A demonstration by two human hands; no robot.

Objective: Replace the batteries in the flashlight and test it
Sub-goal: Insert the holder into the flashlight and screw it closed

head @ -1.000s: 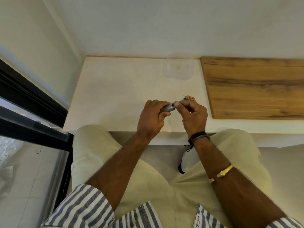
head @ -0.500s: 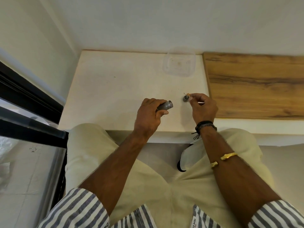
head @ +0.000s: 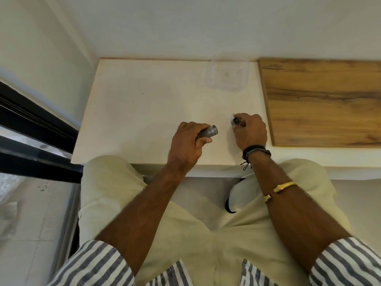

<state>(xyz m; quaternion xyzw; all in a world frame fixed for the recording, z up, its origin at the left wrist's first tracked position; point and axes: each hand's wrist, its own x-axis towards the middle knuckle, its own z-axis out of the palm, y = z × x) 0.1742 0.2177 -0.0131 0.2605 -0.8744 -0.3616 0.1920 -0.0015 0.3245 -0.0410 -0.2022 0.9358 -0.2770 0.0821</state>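
**Flashlight opened, halves apart**

The left hand (head: 186, 144) wraps the flashlight body (head: 207, 132), open end up, likely so nothing spills. The right hand (head: 250, 132) pinches the removed cap (head: 235, 121) low over the white table (head: 144, 104), probably to park it.

A home: white ledge (head: 144, 112), window frame (head: 31, 124).

White tabletop (head: 144, 104), clear plastic container (head: 226, 76), wooden board (head: 321, 102)
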